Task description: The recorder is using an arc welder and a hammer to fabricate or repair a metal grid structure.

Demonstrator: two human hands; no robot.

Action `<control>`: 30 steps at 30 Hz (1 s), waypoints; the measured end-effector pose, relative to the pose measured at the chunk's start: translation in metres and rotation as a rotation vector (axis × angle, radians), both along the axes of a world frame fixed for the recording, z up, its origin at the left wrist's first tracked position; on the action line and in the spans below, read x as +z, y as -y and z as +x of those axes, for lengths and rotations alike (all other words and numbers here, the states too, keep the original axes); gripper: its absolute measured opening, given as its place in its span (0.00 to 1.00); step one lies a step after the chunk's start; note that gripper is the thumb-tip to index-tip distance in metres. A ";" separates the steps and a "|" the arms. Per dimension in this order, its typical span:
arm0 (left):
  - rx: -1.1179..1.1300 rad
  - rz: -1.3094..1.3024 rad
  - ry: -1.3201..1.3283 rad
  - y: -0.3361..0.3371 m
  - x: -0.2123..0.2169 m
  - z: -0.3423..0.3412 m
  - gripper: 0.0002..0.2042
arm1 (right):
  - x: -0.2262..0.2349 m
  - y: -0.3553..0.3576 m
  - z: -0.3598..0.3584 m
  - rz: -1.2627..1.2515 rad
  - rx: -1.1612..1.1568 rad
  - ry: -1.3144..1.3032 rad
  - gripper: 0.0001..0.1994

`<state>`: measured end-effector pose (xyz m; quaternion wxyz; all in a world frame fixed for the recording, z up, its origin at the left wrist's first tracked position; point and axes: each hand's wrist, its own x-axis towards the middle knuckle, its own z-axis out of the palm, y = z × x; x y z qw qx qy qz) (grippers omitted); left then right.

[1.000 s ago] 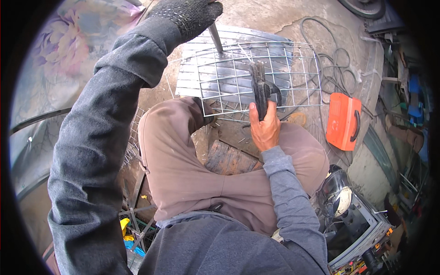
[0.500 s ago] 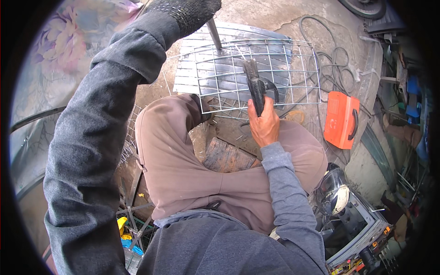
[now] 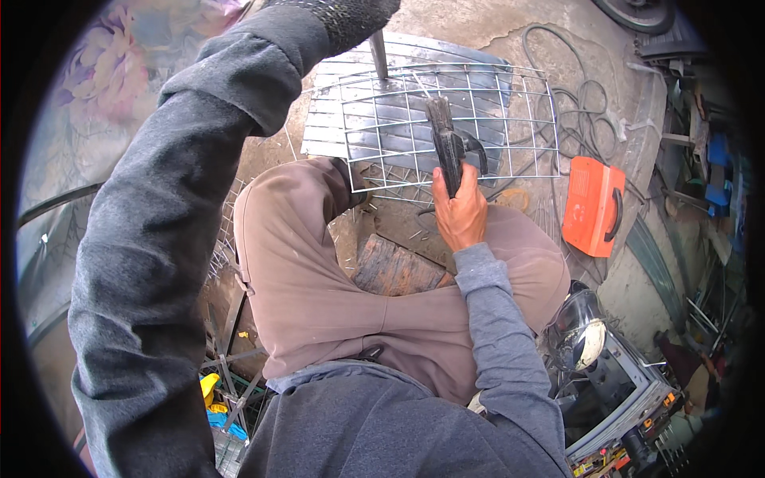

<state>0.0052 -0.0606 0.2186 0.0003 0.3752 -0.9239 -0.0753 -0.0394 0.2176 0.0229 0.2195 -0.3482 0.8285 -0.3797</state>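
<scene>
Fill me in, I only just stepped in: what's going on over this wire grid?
A person sits low over a wire mesh panel lying on a metal sheet. The bare right hand grips a dark welding holder against the mesh. The gloved left hand is raised, holding a metal rod. An orange welding machine sits to the right.

**What the view hides**

The gloved left hand (image 3: pixel 343 20) is cut off by the top edge, so its grip on the metal rod (image 3: pixel 379 54) is unclear. The right hand (image 3: pixel 460 211) covers the dark tool's (image 3: pixel 445 143) handle, possibly an electrode holder.
</scene>
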 end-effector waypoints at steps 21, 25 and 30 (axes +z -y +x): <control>-0.052 -0.041 -0.040 0.004 -0.006 -0.002 0.18 | -0.001 -0.001 0.000 -0.018 0.025 -0.033 0.19; -0.027 -0.044 -0.032 0.012 -0.012 0.000 0.18 | -0.002 0.000 0.002 -0.012 0.042 -0.030 0.19; -0.038 -0.037 -0.039 0.009 -0.009 0.000 0.19 | -0.003 0.000 0.001 -0.001 0.049 -0.040 0.18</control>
